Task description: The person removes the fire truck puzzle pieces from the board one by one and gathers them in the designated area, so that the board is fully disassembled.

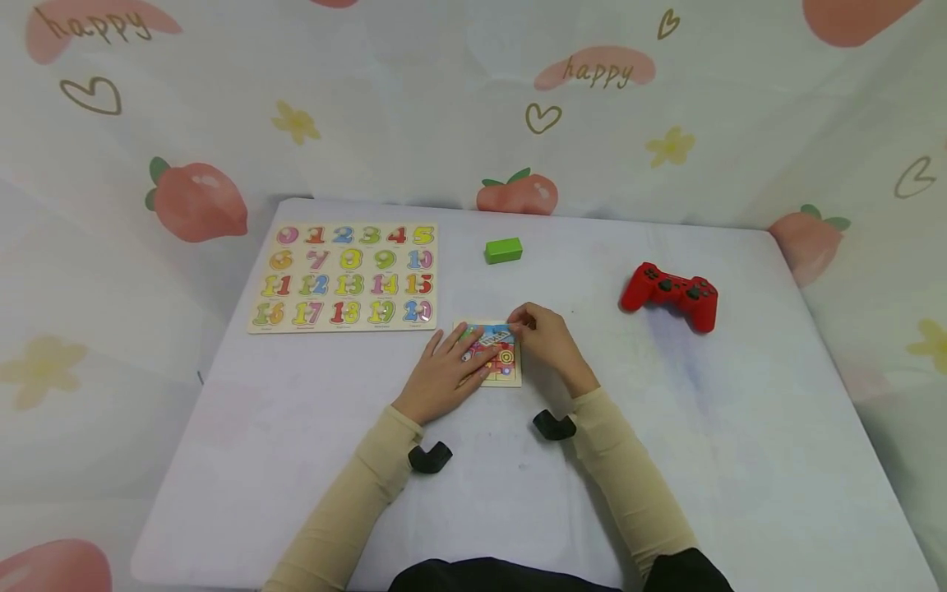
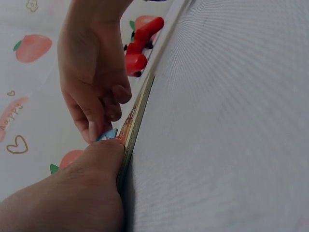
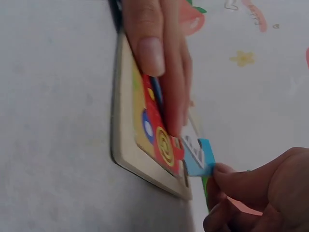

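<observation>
A small wooden jigsaw puzzle [image 1: 509,380] with a pale frame and a red, vehicle-like picture lies on the table. My left hand [image 1: 444,374] rests on it, its fingers spread over the left and middle part and hiding some of the picture. At the puzzle's top right corner, my right hand [image 1: 549,341] pinches a blue puzzle piece [image 3: 206,154] between thumb and fingers. In the right wrist view that piece is tilted up at the frame's edge, beside the red pieces [image 3: 166,147]. A bare bit of tray shows near it.
A wooden number board [image 1: 344,279], 0 to 20, lies at the back left. Behind the puzzle sits a green block [image 1: 504,251]. To the right is a red game controller [image 1: 669,296]. A patterned cloth hangs behind the white table [image 1: 740,460].
</observation>
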`<state>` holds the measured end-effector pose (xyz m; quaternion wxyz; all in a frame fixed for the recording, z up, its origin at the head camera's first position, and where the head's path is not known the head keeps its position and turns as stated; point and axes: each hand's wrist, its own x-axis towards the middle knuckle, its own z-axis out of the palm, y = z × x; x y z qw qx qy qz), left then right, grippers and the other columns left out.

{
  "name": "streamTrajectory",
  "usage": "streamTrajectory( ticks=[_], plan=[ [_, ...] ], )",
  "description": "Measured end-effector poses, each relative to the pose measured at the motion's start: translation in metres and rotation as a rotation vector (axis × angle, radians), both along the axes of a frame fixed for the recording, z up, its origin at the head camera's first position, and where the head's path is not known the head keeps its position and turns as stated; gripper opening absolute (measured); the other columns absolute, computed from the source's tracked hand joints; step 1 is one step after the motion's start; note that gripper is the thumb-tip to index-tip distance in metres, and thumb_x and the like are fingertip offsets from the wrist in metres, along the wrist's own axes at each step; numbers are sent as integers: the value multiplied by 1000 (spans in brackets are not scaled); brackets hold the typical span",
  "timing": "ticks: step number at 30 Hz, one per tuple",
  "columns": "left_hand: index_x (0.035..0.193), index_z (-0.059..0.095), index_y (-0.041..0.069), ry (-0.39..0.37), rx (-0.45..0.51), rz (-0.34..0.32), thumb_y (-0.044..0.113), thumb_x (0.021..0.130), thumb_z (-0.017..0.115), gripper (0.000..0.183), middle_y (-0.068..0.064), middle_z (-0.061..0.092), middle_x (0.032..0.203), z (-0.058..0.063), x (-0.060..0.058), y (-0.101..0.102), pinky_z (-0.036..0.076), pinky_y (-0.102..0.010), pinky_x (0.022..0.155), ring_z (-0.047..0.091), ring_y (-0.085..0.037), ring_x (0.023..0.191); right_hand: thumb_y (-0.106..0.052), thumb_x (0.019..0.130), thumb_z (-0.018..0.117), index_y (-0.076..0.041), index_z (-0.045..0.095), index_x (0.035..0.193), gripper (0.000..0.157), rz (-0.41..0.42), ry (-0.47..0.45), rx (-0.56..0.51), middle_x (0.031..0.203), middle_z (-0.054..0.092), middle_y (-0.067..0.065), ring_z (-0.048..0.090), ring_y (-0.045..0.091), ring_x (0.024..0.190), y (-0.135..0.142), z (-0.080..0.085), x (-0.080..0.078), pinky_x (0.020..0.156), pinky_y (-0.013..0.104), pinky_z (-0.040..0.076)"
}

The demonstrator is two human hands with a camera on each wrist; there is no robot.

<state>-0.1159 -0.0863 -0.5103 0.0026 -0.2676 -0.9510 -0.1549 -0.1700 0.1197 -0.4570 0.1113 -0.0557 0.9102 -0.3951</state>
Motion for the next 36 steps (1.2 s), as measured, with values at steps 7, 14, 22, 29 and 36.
streamTrajectory(
  ticks=[7,14,22,29,36],
  plan=[
    [146,35,42,-20,-18,8,52,99,35,48,5,25,158,1,-1,0,6,-49,119,9,-20,149,-19,96,58,-6,63,104,16,11,-37,-23,99,64,9,55,21,87,12,8,-4,71,29,46],
    [146,34,44,-22,-6,8,52,99,35,48,6,24,158,0,-2,0,5,-48,119,8,-18,149,-20,96,58,-7,61,105,15,-7,-58,-2,100,61,9,52,23,91,38,17,-10,74,31,45],
    [145,38,41,-24,25,2,49,99,39,47,5,27,157,4,1,2,5,-47,119,11,-20,148,-17,97,56,-4,61,106,17,-4,-51,42,101,62,13,51,25,92,99,19,-7,76,32,42],
    [143,43,39,-9,26,7,49,99,40,45,4,29,157,4,2,2,7,-48,119,15,-21,148,-16,97,54,0,60,108,20,13,-110,91,104,60,16,50,25,93,145,17,-3,78,31,42],
    [143,43,39,-9,33,9,50,99,40,45,5,29,156,3,1,1,7,-48,119,15,-21,148,-14,97,55,2,60,108,20,9,-127,116,101,58,16,48,24,91,162,11,-4,75,29,42]
  ],
)
